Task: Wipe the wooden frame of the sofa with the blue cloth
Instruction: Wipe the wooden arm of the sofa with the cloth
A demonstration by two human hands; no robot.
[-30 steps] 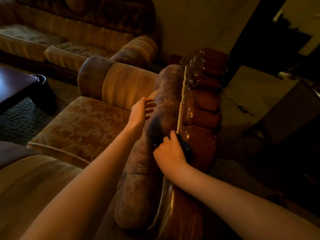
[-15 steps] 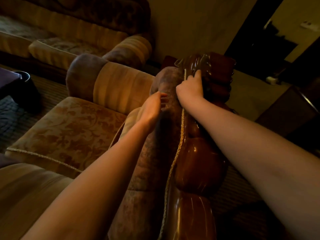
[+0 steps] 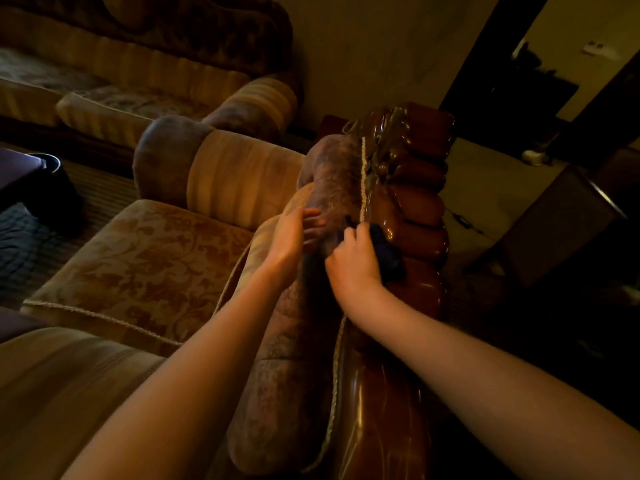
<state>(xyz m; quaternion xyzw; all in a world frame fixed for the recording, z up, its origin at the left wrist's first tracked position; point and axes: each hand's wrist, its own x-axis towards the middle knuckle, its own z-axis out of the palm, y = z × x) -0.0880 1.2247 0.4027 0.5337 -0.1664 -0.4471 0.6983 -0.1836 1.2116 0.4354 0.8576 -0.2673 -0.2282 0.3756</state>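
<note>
The sofa's glossy carved wooden frame (image 3: 415,202) runs from bottom centre up to the middle of the view, along the top of the padded backrest (image 3: 332,174). My right hand (image 3: 353,261) grips the dark blue cloth (image 3: 388,251) and presses it on the wood about halfway along the frame, beside the rope trim. My left hand (image 3: 294,237) rests with straight fingers against the padded backrest just left of the right hand. Most of the cloth is hidden under my right hand.
The sofa's patterned seat cushion (image 3: 138,268) and striped armrest (image 3: 221,174) lie to the left. A second sofa (image 3: 138,74) stands along the back wall. A dark low table (image 3: 20,171) sits at far left. A dark doorway (image 3: 519,81) and dark furniture (image 3: 561,220) are on the right.
My right hand slid up the frame to its far top end, then came back down to the middle with the cloth. My left hand stayed on the backrest.
</note>
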